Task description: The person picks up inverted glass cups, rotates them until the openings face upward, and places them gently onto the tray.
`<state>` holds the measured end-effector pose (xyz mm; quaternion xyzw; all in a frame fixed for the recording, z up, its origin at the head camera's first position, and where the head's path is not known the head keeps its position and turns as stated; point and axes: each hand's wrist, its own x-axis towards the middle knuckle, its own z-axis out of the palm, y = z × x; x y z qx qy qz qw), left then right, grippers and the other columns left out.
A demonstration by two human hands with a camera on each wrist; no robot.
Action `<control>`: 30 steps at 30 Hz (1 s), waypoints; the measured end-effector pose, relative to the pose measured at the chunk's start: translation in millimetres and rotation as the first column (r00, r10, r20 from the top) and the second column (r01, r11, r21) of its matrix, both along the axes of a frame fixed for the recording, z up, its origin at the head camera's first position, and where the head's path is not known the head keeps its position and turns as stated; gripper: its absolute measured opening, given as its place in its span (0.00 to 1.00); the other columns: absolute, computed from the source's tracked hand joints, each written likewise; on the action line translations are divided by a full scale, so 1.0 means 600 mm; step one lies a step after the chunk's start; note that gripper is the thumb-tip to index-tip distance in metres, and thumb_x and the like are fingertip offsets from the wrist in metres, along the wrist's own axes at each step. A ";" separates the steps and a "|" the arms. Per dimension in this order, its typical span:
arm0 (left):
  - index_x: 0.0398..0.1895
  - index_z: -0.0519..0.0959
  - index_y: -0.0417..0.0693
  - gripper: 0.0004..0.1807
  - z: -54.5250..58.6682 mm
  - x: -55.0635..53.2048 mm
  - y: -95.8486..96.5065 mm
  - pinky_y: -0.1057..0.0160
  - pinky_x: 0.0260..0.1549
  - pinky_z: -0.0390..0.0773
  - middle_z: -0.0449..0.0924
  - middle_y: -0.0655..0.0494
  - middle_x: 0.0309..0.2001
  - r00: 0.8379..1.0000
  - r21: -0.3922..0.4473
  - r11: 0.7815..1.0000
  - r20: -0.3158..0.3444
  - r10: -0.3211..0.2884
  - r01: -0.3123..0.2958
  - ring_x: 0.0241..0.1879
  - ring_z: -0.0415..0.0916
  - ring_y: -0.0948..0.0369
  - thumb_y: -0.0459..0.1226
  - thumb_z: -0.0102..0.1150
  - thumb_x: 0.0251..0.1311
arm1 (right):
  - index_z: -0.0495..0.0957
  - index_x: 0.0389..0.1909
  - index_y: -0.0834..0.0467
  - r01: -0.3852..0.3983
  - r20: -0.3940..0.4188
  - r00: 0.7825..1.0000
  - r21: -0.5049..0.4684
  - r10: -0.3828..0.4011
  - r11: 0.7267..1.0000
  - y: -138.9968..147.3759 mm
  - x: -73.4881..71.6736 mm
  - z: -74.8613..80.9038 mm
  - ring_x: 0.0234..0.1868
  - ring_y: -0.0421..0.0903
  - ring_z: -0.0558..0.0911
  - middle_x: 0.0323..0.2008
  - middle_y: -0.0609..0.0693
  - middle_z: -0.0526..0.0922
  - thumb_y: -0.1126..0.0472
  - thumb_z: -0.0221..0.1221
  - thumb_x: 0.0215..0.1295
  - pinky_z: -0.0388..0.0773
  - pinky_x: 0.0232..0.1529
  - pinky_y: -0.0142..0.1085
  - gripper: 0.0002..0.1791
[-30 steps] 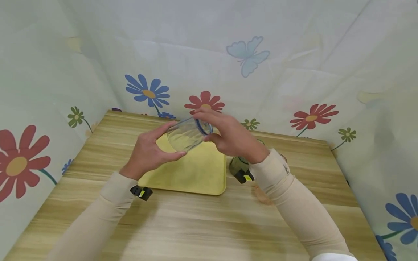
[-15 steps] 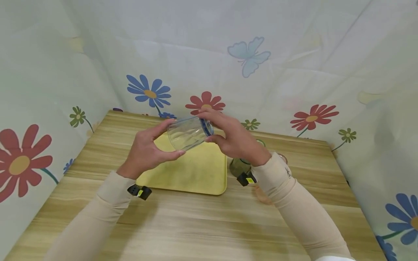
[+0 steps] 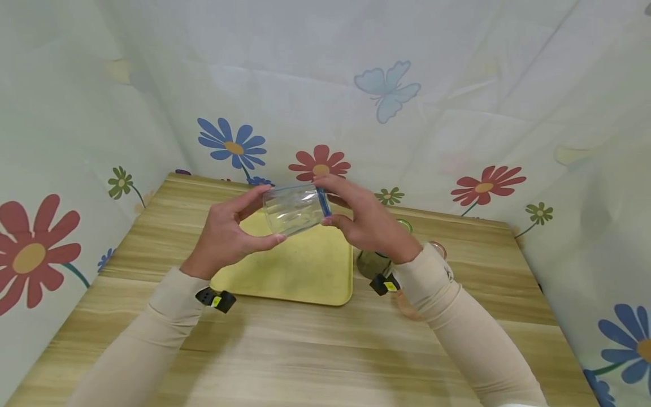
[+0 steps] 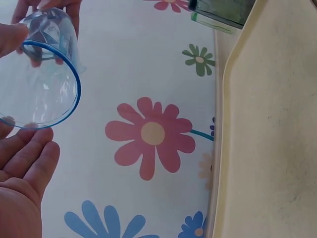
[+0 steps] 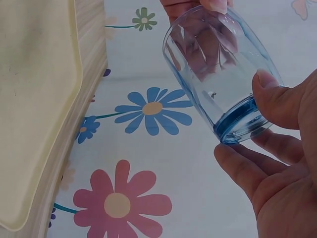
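Note:
A clear, blue-tinted drinking glass (image 3: pixel 294 209) is held on its side above a yellow tray (image 3: pixel 305 277). My left hand (image 3: pixel 226 234) pinches it at the open rim, thumb below and fingers above in the head view. At the other end, my right hand (image 3: pixel 368 217) grips the thick blue base (image 5: pixel 240 119) between thumb and fingers. The left wrist view looks into the mouth of the glass past its blue rim (image 4: pixel 78 94). Nothing shows inside the glass.
Right of the tray stands a green glass (image 3: pixel 373 264), partly hidden by my right wrist. An orange-pink glass (image 3: pixel 407 305) is mostly covered by my right forearm. A flower-printed cloth (image 3: pixel 285 85) rises behind the wooden table (image 3: pixel 305 356).
The glass has turned slightly, so its blue base now appears nearly edge-on. My right hand has shifted a little to the right with the base; the left hand has barely moved.

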<state>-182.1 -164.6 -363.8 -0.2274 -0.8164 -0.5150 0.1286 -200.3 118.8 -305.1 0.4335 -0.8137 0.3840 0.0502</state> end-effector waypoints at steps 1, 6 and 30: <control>0.72 0.75 0.48 0.47 0.001 0.000 0.000 0.59 0.62 0.78 0.81 0.43 0.66 1.000 0.008 1.000 0.007 -0.005 0.005 0.66 0.80 0.46 0.32 0.85 0.44 | 0.67 0.72 0.64 -0.001 0.003 1.000 -0.002 0.001 1.000 0.000 -0.001 -0.001 0.71 0.55 0.77 0.70 0.59 0.73 0.73 0.67 0.64 0.76 0.69 0.51 0.35; 0.73 0.74 0.48 0.47 0.004 -0.001 0.000 0.67 0.59 0.79 0.81 0.42 0.66 0.997 0.064 0.998 0.064 -0.033 0.029 0.66 0.80 0.45 0.31 0.84 0.45 | 0.66 0.73 0.65 0.004 -0.004 1.000 -0.004 -0.004 1.000 0.000 -0.003 -0.004 0.71 0.54 0.77 0.70 0.59 0.73 0.73 0.66 0.65 0.76 0.70 0.48 0.36; 0.75 0.70 0.47 0.46 -0.003 -0.002 0.006 0.59 0.53 0.84 0.75 0.48 0.66 0.971 0.305 0.947 0.179 -0.157 0.097 0.63 0.77 0.61 0.22 0.76 0.50 | 0.63 0.74 0.65 0.027 0.049 0.998 0.015 -0.028 1.000 -0.003 -0.003 -0.018 0.71 0.55 0.77 0.70 0.59 0.73 0.72 0.65 0.67 0.75 0.72 0.43 0.36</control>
